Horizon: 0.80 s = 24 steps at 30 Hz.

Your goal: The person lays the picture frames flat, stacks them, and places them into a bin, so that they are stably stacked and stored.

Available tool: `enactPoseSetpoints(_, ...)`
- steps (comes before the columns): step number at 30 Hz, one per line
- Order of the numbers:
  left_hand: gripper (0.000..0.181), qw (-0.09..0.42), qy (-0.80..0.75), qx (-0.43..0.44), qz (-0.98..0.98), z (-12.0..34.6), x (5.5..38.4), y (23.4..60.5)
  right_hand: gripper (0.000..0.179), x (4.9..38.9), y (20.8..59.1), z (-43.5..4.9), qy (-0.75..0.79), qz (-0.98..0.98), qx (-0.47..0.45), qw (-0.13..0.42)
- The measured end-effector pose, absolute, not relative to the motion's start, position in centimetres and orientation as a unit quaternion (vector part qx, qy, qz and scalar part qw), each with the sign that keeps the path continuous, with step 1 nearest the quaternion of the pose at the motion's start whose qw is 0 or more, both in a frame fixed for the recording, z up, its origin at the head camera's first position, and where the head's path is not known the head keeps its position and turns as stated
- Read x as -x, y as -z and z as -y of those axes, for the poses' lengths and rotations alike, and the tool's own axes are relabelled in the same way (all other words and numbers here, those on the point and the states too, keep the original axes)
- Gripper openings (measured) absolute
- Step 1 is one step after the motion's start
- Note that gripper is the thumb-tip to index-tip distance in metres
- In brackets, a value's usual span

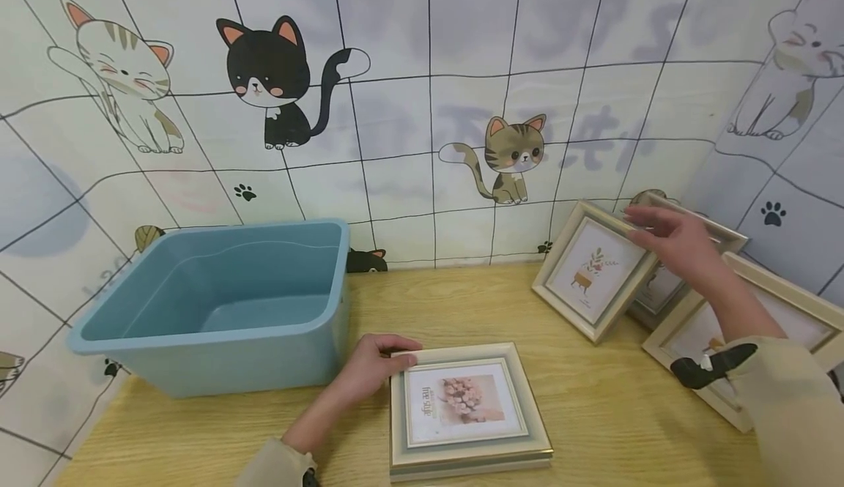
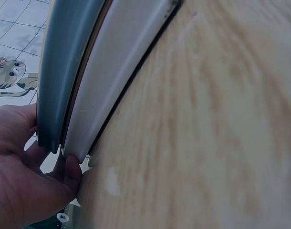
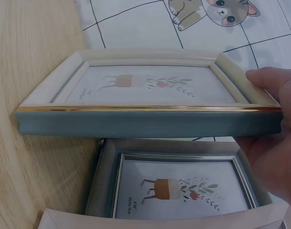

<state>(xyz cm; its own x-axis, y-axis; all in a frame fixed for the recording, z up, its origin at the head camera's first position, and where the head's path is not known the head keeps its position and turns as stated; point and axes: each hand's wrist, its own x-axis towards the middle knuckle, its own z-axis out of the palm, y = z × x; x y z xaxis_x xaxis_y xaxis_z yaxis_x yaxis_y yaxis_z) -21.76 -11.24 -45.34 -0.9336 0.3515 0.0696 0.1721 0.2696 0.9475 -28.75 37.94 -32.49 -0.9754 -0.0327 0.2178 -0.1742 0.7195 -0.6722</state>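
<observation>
My left hand grips the upper left corner of two stacked picture frames lying flat on the table. The top one shows a pink bouquet. Seen from the left wrist, the stack has a blue-grey edge above a pale one, with fingers curled at the corner. At the right, my right hand holds the top of a cream picture frame with a potted-plant print. Its thumb lies on the front in the right wrist view. This frame stands tilted, its lower edge by the tabletop.
Behind the held frame leans a greyish picture frame with a similar print. A larger cream frame leans at the far right, partly hidden by my sleeve. A blue plastic tub stands at left on the wooden table. Cat-patterned sheeting covers the wall.
</observation>
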Motion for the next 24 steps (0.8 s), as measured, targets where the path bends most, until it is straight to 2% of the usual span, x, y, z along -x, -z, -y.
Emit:
enactPoseSetpoints(6, 0.023, 0.079, -0.581, -0.162, -0.794, 11.3, 21.8, 45.3, 0.058, 28.6, 32.4, -37.6, -0.362, 0.926, -0.066, 0.079)
enactPoseSetpoints(13, 0.024, 0.081, -0.582, -0.172, -0.791, 11.3, 21.8, 45.2, 0.059, 27.9, 32.3, -37.4, -0.377, 0.92, -0.047, 0.097)
enactPoseSetpoints(19, 0.025, 0.089, -0.577, -0.182, -0.791, 11.3, 21.8, 44.9, 0.063, 26.2, 31.8, -36.9, -0.427, 0.898, 0.008, 0.109)
enactPoseSetpoints(24, 0.027, 0.091, -0.554, -0.179, -0.808, 11.6, 21.8, 43.8, 0.057, 24.3, 31.4, -36.4, -0.441, 0.888, 0.008, 0.127)
